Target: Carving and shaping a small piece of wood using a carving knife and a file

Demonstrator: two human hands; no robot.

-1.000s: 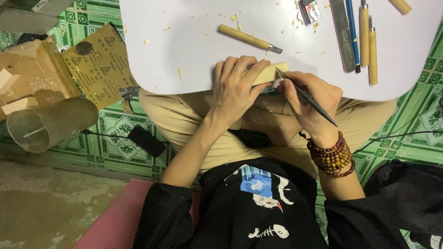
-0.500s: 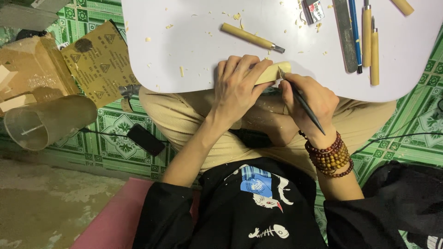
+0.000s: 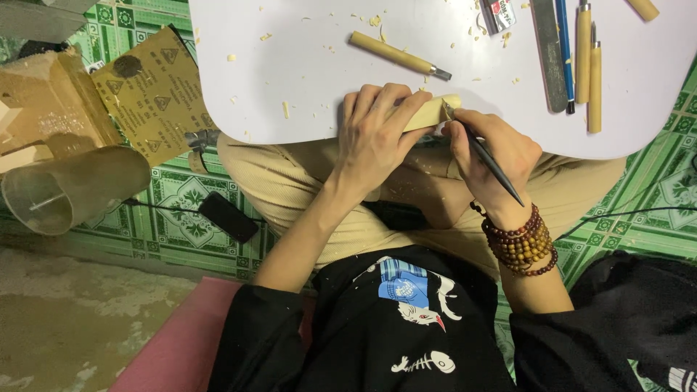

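Firmly, the left hand [image 3: 377, 138] grips a pale wooden piece [image 3: 430, 114] while the right hand [image 3: 494, 156] pinches a dark carving tool [image 3: 494, 163] against it.

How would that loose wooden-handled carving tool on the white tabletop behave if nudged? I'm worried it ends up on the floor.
The wooden-handled carving tool looks round and slim, so it would probably roll. It looks stiff and light. It lies apart from both hands, on the white tabletop among wood shavings, which might slow it slightly.
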